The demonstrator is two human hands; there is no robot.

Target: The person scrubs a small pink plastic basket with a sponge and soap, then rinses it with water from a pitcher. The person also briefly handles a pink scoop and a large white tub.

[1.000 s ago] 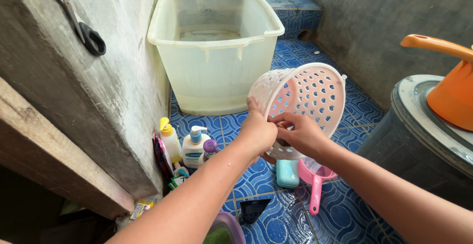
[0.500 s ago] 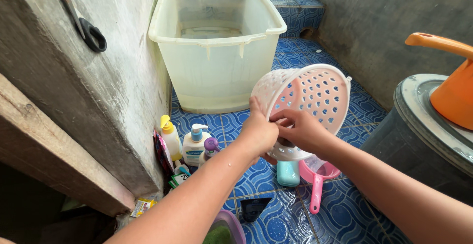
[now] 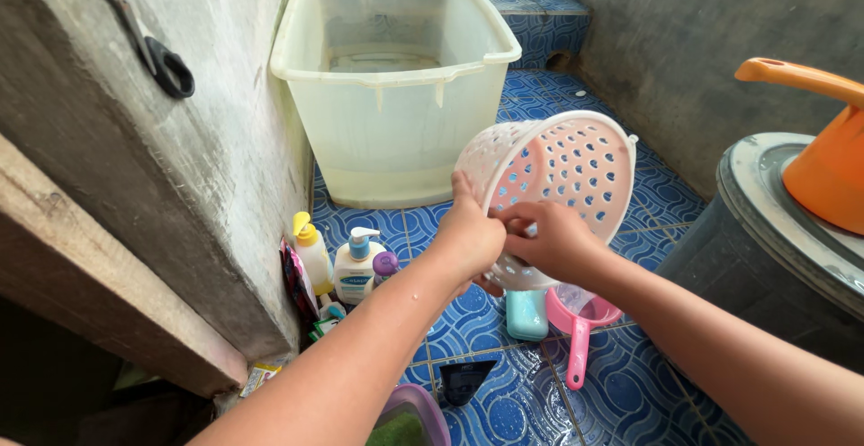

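Here both hands grip the basket (image 3: 551,185), tilted on its side above the floor (image 3: 666,194), tub (image 3: 396,77) at 11 o'clock. Left hand (image 3: 468,239) clasps the rim, right hand (image 3: 551,241) pinches it. Best keep both grips firm and turn slowly over the dipper (image 3: 580,320).

Clear tub (image 3: 396,113), pink scoop (image 3: 580,320) (perhaps wet)

One head-worn view, angled steeply down and forward, close over both hands above the tiled floor (image 3: 540,383).
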